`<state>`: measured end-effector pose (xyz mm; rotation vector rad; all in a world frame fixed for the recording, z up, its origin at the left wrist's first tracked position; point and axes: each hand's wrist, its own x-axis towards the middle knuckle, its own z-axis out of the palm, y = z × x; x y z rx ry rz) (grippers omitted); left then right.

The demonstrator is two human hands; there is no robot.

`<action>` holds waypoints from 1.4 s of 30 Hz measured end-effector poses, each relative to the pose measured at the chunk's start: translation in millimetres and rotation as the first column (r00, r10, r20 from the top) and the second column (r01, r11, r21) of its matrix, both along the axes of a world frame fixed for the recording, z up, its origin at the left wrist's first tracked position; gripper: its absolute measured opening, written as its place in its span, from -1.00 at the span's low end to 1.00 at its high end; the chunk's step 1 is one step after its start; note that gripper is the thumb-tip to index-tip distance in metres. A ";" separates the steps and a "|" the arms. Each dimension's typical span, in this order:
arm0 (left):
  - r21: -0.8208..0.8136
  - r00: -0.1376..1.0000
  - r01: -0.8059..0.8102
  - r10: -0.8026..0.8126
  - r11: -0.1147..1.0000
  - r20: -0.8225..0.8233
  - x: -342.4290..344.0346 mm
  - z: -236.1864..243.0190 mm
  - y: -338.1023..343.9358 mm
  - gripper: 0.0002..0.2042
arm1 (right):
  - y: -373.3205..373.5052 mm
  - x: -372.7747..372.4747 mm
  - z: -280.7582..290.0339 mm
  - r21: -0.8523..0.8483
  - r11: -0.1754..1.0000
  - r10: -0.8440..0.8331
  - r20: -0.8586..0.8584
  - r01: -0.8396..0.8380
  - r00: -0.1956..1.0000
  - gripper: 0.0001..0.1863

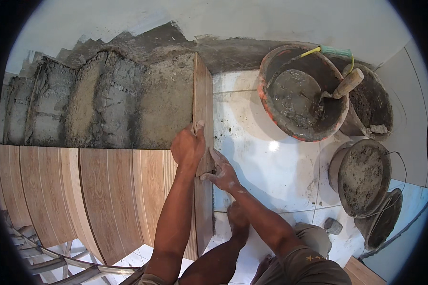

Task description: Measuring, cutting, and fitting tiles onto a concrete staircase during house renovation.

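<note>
A wood-look tile [203, 90] stands on edge as a riser against the rough cement step [165, 104]. My left hand [188, 148] is closed over the top edge near its front end, fingers curled. Lower on the same tile's outer face, my right hand [223, 175] presses with its thumb and fingers spread apart, close to the joint with another upright wood-look tile [203, 204]. Wood-look tiles [110, 199] cover the near half of the stairs. The far half is bare grey cement [121, 99].
At right stands a basin of wet mortar [297, 95], a wooden-handled trowel [349, 84] in it and a green-handled tool [335, 51] across its rim. Behind are another mortar container [373, 102] and a bucket of grey mix [364, 175]. A metal railing [57, 262] curves at lower left.
</note>
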<state>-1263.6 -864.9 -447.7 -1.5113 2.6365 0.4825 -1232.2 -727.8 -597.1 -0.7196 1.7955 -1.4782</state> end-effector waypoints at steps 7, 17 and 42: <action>0.112 0.999 0.046 -0.044 0.993 -0.025 5.2 -2.6 -25.0 -0.43 | -4.7 5.4 -16.3 -0.089 0.995 -0.044 0.046 0.048 0.998 0.23; 0.376 0.949 0.171 -0.051 0.911 -0.310 15.9 -12.1 -53.6 -0.35 | -6.4 3.3 -15.8 -0.140 0.987 -0.057 0.141 0.077 0.988 0.29; 0.255 0.961 0.223 -0.168 0.941 -0.221 11.8 -1.7 -39.0 -0.46 | -4.4 -1.7 -14.7 -0.096 0.994 -0.049 0.071 0.055 0.996 0.28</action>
